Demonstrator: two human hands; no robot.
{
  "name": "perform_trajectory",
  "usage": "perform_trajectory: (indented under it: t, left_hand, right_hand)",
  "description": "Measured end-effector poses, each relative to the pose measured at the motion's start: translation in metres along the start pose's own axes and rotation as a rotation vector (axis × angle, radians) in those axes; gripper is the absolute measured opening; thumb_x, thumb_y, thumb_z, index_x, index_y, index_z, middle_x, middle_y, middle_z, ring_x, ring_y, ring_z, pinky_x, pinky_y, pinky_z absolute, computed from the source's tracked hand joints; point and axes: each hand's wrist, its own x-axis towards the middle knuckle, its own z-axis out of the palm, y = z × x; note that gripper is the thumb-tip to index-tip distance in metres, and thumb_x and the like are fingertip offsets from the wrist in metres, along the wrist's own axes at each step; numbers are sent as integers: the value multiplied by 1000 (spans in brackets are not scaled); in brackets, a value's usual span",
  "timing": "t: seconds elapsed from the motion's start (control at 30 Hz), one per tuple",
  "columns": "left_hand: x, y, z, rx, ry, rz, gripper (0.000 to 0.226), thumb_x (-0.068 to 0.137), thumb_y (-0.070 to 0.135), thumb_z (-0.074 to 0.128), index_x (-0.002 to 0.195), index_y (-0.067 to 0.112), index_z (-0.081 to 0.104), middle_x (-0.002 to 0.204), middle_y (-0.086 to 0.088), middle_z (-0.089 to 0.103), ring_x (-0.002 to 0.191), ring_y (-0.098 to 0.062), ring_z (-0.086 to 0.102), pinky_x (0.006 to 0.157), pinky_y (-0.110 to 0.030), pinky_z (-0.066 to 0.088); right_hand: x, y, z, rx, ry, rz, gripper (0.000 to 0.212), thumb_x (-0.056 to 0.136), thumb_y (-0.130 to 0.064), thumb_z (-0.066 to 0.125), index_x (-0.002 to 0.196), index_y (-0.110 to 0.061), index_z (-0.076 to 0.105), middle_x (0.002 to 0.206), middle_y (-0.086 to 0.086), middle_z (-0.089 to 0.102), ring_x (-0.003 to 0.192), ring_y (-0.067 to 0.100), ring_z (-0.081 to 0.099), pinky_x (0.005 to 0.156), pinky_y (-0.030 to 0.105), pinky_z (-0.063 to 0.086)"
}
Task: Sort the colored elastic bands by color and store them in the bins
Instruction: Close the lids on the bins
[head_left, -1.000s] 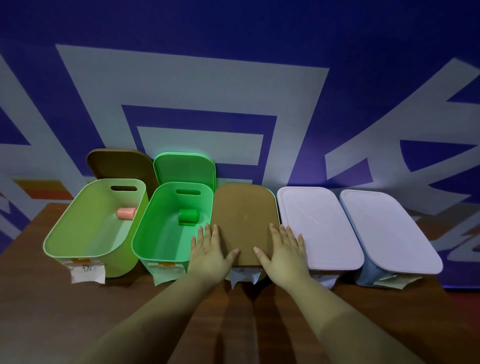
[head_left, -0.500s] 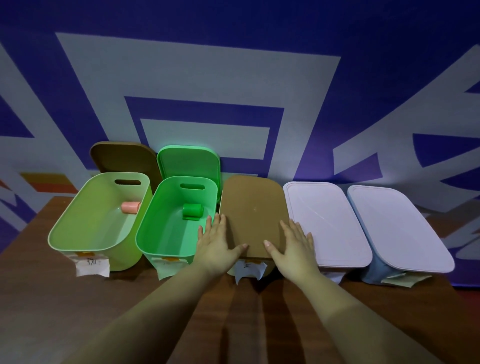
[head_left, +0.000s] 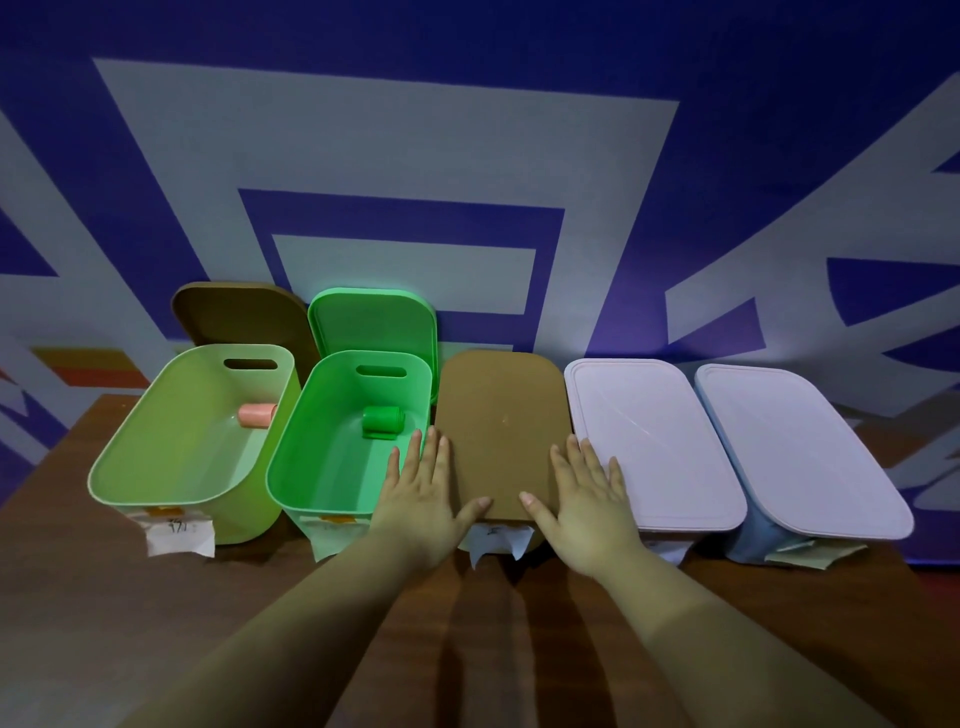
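Note:
Five bins stand in a row against the wall. The pale green bin (head_left: 156, 467) at the left is uncovered and holds a pink roll of bands (head_left: 256, 415). Beside it the bright green bin (head_left: 311, 483) holds a green roll (head_left: 383, 422). The middle bin is covered by a brown lid (head_left: 501, 431). My left hand (head_left: 423, 499) lies flat at the lid's left edge, thumb on the lid's front. My right hand (head_left: 587, 499) lies flat at the lid's right edge, thumb on the front. Both hands have straight fingers.
A pink-lidded bin (head_left: 649, 441) and a blue bin (head_left: 753, 540) with a pale lid (head_left: 800, 447) stand at the right. A brown lid (head_left: 239, 312) and a green lid (head_left: 371, 322) lean on the wall behind the uncovered bins. Paper labels (head_left: 179, 538) hang from the bin fronts on the wooden table (head_left: 78, 623).
Both hands stay flat on the brown lid's sides; they have hardly shifted. The camera view has tilted slightly.

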Motion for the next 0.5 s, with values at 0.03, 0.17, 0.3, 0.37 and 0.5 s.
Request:
perform_trajectory:
  t: [0.03,0.17,0.3,0.37,0.5]
  left_hand:
    - [-1,0,1,30,12,22,135,40,80,-40,149,8,-10,158,-8,-16,142,-22,-23,112,-39,-18]
    - [0,-3,5,85,48,51,131,42,75,-46,149,9,-10,158,-6,-15,140,-21,-26,107,-38,-23]
    - [4,1,1,128,24,65,130,42,73,-45,149,9,-10,158,-6,-14,144,-21,-20,113,-41,-18]
    - [1,2,-2,147,-14,68,130,46,77,-40,150,8,-4,159,-7,-8,145,-23,-16,113,-41,-16]
    - [8,-3,-4,163,166,141,95,76,71,15,123,-1,54,131,-23,52,132,-39,39,113,-46,5]
  right_hand:
    - [0,0,2,-6,4,-14,96,75,-75,-10,151,-16,-3,159,5,-11,145,18,-15,113,40,-16]
    - [3,0,9,-89,-3,-21,127,40,-69,-50,149,-14,-14,157,5,-18,144,17,-20,108,39,-23]
    - [6,1,11,-124,-5,-24,126,42,-66,-51,149,-13,-12,158,5,-16,144,17,-19,105,38,-30]
    - [4,1,9,-152,-2,-42,124,48,-69,-47,150,-12,-4,159,6,-7,146,19,-13,103,38,-31]
    - [7,2,-6,-187,86,-103,91,74,-63,-5,136,-13,41,143,9,41,139,27,25,110,43,-19]
